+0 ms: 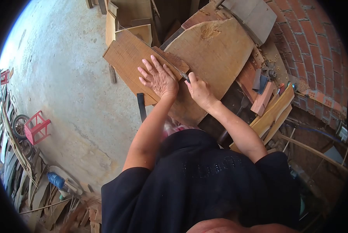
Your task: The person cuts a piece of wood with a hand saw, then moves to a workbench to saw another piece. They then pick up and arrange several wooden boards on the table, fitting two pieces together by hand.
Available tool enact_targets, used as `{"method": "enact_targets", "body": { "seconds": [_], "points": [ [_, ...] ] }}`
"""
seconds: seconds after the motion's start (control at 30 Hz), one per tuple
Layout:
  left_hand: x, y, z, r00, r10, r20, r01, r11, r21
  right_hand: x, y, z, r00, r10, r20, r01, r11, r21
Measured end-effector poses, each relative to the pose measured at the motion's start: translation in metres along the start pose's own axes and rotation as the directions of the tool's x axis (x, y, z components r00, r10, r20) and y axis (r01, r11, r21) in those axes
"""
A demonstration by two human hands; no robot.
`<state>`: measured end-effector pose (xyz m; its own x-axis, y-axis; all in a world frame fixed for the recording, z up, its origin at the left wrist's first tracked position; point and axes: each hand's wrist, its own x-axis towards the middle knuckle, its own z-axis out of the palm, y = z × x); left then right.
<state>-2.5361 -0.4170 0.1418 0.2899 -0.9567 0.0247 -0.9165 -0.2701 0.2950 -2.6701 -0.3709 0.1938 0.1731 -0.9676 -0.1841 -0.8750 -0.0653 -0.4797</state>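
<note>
My left hand [160,79] presses flat on a brown wooden board [133,56], its fingers spread and pointing toward the far edge. In my right hand [201,93] is a slim metal tool [183,74] with a dark handle, the fingers wrapped round it. The tool's thin shaft runs forward and left along the board's right edge, close beside my left hand. Under the board's right side lies a broad wooden slab [211,50] with one rounded edge. A smaller reddish wood piece [174,59] sits between the board and the slab. The tool's far end is hard to make out.
A black strap [141,106] hangs by the board's near left corner. Wood blocks [262,99] and yellowish planks [273,112] lie to the right, before a brick wall [310,50]. On the concrete floor [69,77] stands a red plastic stool [38,128], near scrap wood at far left.
</note>
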Motion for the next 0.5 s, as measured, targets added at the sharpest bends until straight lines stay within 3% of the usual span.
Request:
{"method": "enact_targets", "body": {
  "seconds": [0.17,0.23,0.5],
  "points": [
    [-0.010,0.004,-0.002,0.999,0.021,0.050,-0.021,1.000,-0.002,-0.020,-0.020,-0.023,0.998,0.057,-0.002,-0.057,0.998,-0.017],
    [-0.012,0.004,-0.004,0.998,0.017,0.059,-0.016,1.000,-0.016,-0.018,-0.021,-0.027,0.991,0.105,0.088,-0.100,0.993,-0.057],
    [-0.013,0.005,-0.003,0.999,-0.014,0.048,0.016,0.999,-0.037,-0.038,-0.006,-0.012,0.996,0.081,0.043,-0.080,0.997,-0.022]
  ]
}}
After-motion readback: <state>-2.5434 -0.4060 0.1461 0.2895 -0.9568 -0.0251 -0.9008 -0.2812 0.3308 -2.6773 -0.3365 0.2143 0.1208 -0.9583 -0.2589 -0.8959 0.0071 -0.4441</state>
